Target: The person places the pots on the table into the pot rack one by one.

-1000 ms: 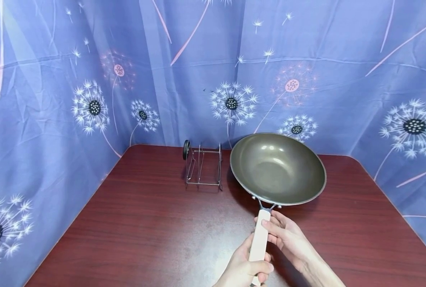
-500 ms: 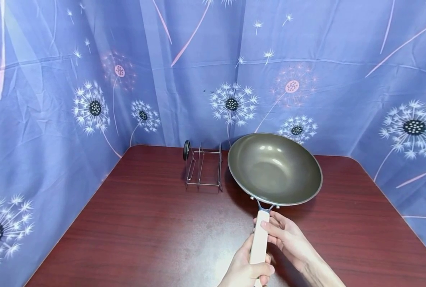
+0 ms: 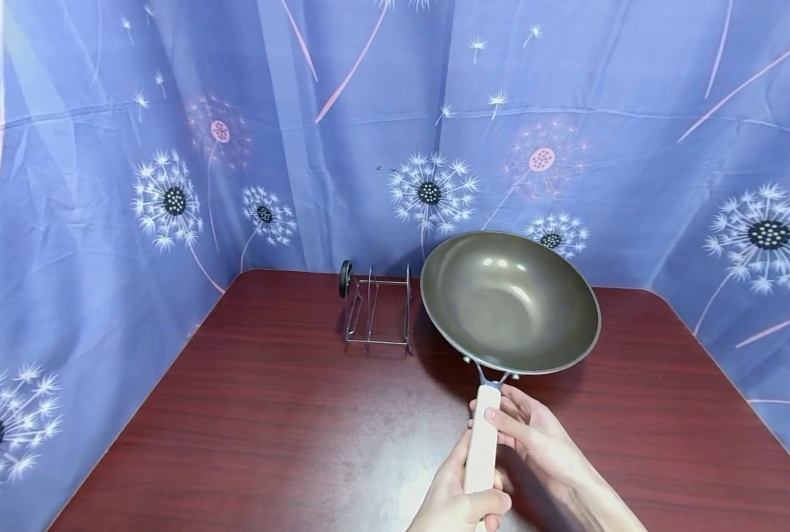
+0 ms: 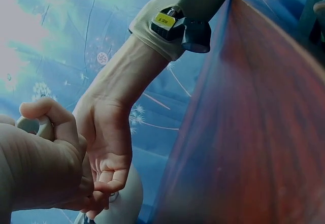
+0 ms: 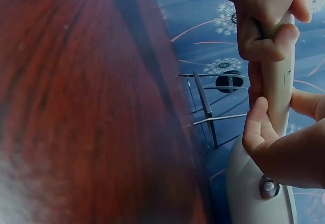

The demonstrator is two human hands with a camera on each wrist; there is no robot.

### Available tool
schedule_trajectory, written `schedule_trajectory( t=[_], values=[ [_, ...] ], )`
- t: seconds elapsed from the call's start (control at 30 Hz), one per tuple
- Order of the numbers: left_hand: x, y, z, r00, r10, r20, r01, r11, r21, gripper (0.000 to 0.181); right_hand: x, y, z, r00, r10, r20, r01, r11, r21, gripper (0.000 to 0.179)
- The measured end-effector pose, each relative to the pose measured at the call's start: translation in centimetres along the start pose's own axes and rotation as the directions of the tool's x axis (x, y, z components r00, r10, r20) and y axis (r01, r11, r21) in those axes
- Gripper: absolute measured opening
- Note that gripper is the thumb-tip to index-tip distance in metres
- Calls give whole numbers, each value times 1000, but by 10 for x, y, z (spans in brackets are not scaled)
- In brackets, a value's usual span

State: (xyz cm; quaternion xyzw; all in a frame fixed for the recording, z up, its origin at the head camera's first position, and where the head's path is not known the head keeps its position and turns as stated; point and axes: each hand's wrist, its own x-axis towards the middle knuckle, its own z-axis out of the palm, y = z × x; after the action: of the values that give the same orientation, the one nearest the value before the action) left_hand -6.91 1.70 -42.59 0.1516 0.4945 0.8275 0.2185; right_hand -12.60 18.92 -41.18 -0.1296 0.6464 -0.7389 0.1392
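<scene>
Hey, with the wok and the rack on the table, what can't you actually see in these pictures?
- Wok underside: head view, hidden by its own bowl.
- Handle end: head view, cut off by the bottom edge and covered by the left hand.
- Rack black knob: head view, too small to identify.
- Table: right wrist view, blurred.

A wok (image 3: pixel 511 301) is hanging above the far right part of the table (image 3: pixel 268 428), its handle (image 3: pixel 482 451) pointing toward the near edge. The left hand (image 3: pixel 457 502) is gripping the near end of the handle, and the right hand (image 3: pixel 534 436) is holding it just beyond, nearer the bowl. A wire rack (image 3: pixel 376 310) is standing on the table just left of the wok. A curtain (image 3: pixel 102 148) is hanging behind and to both sides.
</scene>
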Motion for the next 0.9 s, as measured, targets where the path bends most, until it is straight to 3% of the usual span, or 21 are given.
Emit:
schedule_trajectory(
  t=[0.23,0.53,0.9],
  values=[
    [0,5,0,1000,7,4,-7,1000,7,73,3,-6,2,1000,-19,8,19,1000,-21,46],
    [-3,10,3,999,34,-14,-33,998,60,76,3,-17,5,999,42,-32,-47,988,-149,62],
    [-6,13,6,995,102,-13,-100,986,134,83,3,-27,8,999,-35,0,34,981,-191,53]
  ],
)
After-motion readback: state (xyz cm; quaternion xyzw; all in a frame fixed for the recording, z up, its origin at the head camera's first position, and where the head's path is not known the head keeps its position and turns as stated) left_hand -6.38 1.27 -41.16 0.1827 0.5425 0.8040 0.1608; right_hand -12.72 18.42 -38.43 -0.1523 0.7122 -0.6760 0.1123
